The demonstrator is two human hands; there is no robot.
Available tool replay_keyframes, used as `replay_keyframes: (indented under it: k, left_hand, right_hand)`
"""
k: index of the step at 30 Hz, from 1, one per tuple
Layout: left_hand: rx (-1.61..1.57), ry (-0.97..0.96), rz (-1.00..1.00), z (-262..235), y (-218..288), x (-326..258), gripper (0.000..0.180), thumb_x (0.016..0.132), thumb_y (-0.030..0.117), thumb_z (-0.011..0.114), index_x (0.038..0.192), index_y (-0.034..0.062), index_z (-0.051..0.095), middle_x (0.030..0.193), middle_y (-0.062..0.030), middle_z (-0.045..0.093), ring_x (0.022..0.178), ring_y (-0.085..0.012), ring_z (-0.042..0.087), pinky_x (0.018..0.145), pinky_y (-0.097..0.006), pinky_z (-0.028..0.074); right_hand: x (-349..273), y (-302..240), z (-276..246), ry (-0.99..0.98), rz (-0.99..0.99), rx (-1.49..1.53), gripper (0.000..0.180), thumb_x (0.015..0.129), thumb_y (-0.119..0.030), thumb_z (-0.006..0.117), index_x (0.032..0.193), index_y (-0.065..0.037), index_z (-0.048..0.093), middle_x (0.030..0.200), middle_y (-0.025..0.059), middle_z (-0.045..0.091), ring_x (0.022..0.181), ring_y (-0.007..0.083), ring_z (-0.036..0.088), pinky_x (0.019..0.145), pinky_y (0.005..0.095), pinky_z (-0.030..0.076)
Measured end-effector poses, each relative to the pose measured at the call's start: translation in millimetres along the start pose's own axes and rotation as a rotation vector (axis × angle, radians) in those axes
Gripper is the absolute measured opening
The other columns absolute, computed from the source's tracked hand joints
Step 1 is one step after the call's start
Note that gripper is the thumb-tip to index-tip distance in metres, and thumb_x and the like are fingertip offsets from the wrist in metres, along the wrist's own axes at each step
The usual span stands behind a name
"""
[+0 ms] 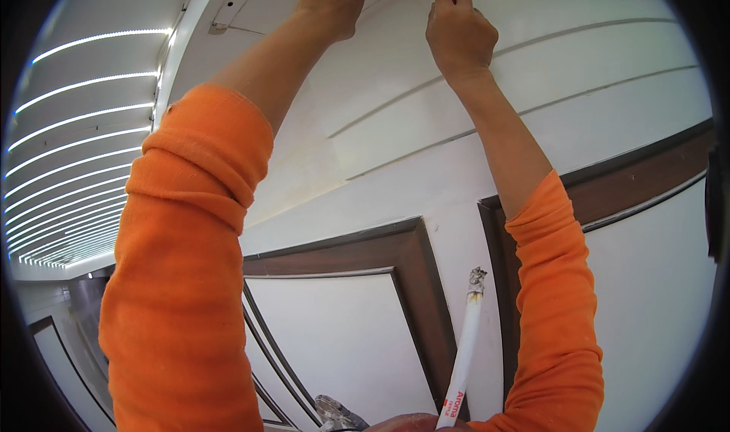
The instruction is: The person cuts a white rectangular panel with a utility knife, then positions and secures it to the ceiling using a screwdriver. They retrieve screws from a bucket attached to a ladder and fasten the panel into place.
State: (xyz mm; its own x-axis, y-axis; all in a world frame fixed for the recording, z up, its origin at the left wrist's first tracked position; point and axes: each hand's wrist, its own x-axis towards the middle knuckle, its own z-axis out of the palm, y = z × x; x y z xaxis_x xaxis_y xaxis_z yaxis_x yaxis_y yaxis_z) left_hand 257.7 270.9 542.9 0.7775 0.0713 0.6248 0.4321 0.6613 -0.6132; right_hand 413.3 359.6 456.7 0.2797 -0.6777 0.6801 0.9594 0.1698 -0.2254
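Closest to me, at the bottom edge, a white tube (464,348) with a crusted, smeared nozzle pokes upward between my forearms; it looks like a sealant cartridge, its tip dirty grey and its lower end cut off by the frame. My orange sleeves (190,265) rise on either side of it, pushed back above the elbows, leaving both forearms bare. Behind them stands the wall, white with dark brown moulded frames (414,280) enclosing white panels. Further up, both arms reach to the white cornice (532,74), a broad band with thin grooves running along it where wall meets ceiling. My right hand (458,33) is closed in a loose fist with the fingertips pinched on something small and thin at the top edge, too tiny to tell what. My left hand (334,2) rests just beside it against the same white surface, fingers curled; its tips run out of the frame, so I cannot tell whether they grip anything. Farthest off, to my left, rows of bright light strips (84,112) line the ceiling.
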Motion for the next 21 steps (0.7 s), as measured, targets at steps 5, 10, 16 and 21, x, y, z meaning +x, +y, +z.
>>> replay_keyframes:
  k: [5, 10, 16, 21]
  left_hand:
    - [0.083, 0.038, -0.056, 13, 2, 1, 0.087, 0.075, 0.035, 0.077, 0.155, 0.0166, 0.047, 0.171, -0.0041, 0.024, 0.161, -0.0326, 0.003, 0.126, -0.067, -0.005]
    - [0.079, 0.101, -0.020, 23, 2, 1, 0.083, 0.078, 0.032, 0.076, 0.155, 0.0176, 0.047, 0.172, -0.0034, 0.023, 0.161, -0.0311, 0.003, 0.127, -0.065, -0.004]
    - [0.065, 0.002, -0.024, 10, -2, -2, 0.081, 0.080, 0.031, 0.074, 0.155, 0.0184, 0.046, 0.172, -0.0026, 0.021, 0.161, -0.0298, 0.003, 0.128, -0.063, -0.004]
    - [0.072, -0.002, -0.054, 13, -1, 2, 0.079, 0.081, 0.029, 0.074, 0.155, 0.0194, 0.047, 0.172, -0.0011, 0.023, 0.161, -0.0287, 0.004, 0.128, -0.063, -0.004]
  right_hand:
    - [33, 26, -22, -0.618, 0.914, 1.483, 0.031, 0.100, -0.022, 0.060, 0.123, -0.002, 0.065, 0.081, 0.0068, 0.063, 0.056, 0.0172, 0.060, 0.051, 0.0335, 0.052]
    - [20, 38, 3, -0.498, 0.707, 1.266, 0.037, 0.098, -0.023, 0.062, 0.125, 0.002, 0.062, 0.097, 0.0140, 0.071, 0.072, 0.0232, 0.070, 0.060, 0.0399, 0.055]
    - [3, 4, -9, -0.210, 0.086, 0.087, 0.031, 0.101, -0.024, 0.060, 0.119, 0.001, 0.064, 0.095, 0.0132, 0.070, 0.071, 0.0266, 0.072, 0.063, 0.0432, 0.057]
    - [52, 24, -18, -0.750, 0.788, 1.015, 0.029, 0.104, -0.026, 0.056, 0.114, -0.001, 0.067, 0.082, 0.0103, 0.068, 0.062, 0.0241, 0.067, 0.057, 0.0393, 0.054]
